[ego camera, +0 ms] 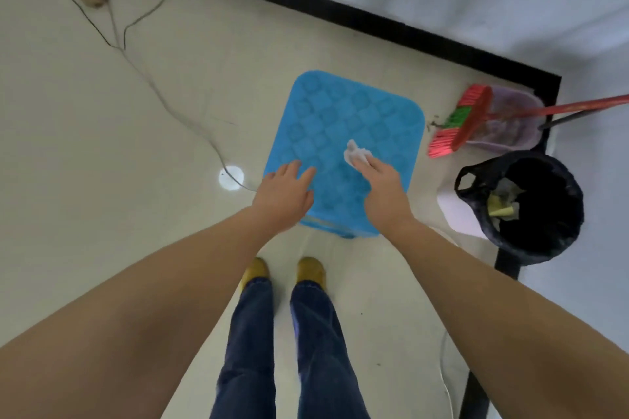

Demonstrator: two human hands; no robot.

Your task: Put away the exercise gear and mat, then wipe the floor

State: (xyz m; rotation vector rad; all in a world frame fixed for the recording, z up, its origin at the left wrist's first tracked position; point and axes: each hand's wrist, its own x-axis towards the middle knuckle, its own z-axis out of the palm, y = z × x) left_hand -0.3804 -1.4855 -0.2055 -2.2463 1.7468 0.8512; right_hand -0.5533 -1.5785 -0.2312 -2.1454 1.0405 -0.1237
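Observation:
A blue plastic stool (340,126) with a patterned square top stands on the pale floor in front of my feet. My right hand (383,187) reaches over its near right part and pinches a small white cloth (355,153) that lies against the stool's top. My left hand (287,190) hovers over the stool's near left corner, fingers spread, with nothing in it.
A red broom (459,122) lies across a purple dustpan (510,122) in the corner at right. A bin lined with a black bag (524,207) stands near it. Thin cables (163,102) trail over the floor at left. A black skirting (340,10) edges the wall.

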